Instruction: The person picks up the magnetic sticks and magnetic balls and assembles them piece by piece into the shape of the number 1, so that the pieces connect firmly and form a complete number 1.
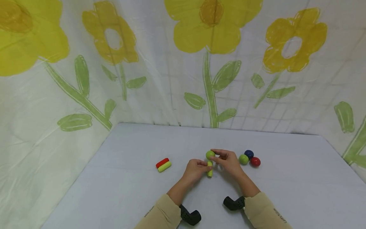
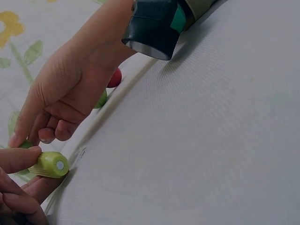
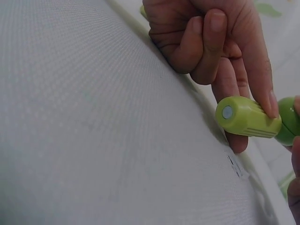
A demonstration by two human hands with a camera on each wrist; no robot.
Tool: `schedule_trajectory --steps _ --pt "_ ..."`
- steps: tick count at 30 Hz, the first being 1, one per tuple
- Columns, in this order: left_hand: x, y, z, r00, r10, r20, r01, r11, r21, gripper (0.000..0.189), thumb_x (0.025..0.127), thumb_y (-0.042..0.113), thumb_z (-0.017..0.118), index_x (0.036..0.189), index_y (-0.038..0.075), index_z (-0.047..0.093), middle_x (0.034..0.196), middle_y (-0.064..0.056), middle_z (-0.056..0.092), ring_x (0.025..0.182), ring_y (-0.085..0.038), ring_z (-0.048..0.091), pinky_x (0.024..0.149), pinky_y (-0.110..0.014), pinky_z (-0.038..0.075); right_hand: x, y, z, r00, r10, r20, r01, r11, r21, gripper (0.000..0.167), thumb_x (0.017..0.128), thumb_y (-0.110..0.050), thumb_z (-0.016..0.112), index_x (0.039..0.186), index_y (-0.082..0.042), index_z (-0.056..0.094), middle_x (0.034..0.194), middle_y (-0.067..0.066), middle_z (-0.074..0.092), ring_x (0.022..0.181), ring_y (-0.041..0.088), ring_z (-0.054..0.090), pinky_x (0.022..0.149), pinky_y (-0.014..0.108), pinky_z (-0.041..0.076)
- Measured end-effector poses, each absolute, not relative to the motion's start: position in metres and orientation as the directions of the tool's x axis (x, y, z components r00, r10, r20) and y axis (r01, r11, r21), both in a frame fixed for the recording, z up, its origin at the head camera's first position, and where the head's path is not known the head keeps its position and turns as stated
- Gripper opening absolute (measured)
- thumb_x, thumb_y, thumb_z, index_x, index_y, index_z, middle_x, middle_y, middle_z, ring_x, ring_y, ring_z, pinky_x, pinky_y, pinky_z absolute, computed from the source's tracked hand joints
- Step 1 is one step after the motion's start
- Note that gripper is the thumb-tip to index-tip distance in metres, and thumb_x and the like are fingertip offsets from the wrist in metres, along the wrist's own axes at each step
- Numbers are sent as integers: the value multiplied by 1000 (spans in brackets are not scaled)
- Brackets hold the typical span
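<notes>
Between finger and thumb my left hand (image 1: pixel 194 170) pinches a yellow-green magnetic rod (image 1: pixel 210 174), its near end pointing toward me. A round grey metal disc shows in that end of the rod (image 3: pixel 239 117) in the right wrist view. My right hand (image 1: pixel 228 163) holds a glossy green ball (image 1: pixel 210 155) between thumb and fingers. The ball (image 3: pixel 287 123) sits right at the rod's far end, in line with it. In the left wrist view the fingers largely cover the ball.
To the left, a red rod (image 1: pixel 162 162) and another yellow-green rod (image 1: pixel 164 167) lie side by side on the white table (image 1: pixel 120 190). Right of my hands a green ball (image 1: pixel 243 159), a blue ball (image 1: pixel 249 154) and a red ball (image 1: pixel 255 162) are clustered. A flower-printed curtain (image 1: pixel 160 82) hangs behind.
</notes>
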State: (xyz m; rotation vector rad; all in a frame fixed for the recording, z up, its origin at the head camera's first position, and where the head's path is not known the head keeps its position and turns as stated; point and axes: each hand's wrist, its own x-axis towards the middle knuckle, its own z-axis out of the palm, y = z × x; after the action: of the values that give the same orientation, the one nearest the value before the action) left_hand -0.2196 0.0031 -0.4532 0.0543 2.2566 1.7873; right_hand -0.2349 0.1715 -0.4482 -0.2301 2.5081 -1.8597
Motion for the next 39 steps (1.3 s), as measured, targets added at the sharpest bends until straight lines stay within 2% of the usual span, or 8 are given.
schedule_trajectory --steps 27,37,39 --pt "-219 5 -452 -970 171 -171 -117 285 951 25 78 19 74 88 -3 68 81 -8 69 72 -9 57 62 -22 44 -239 174 -458 -986 -146 75 -122 344 -931 40 83 -19 70 118 1 62 116 20 64 65 5 58 58 22 43" --pt "-220 6 -455 -979 154 -136 -68 378 923 25 76 24 76 83 1 69 74 -4 67 67 -8 55 58 -23 42 -222 166 -428 -986 -164 34 -97 392 -915 35 87 -11 65 116 6 61 110 23 65 69 15 59 56 22 40" --pt "-220 6 -456 -980 160 -121 -50 389 920 25 76 24 76 83 1 69 74 -4 67 66 -8 55 58 -22 43 -223 167 -431 -986 -162 30 -93 398 -913 35 86 -13 66 116 5 61 103 22 67 68 14 58 56 22 40"
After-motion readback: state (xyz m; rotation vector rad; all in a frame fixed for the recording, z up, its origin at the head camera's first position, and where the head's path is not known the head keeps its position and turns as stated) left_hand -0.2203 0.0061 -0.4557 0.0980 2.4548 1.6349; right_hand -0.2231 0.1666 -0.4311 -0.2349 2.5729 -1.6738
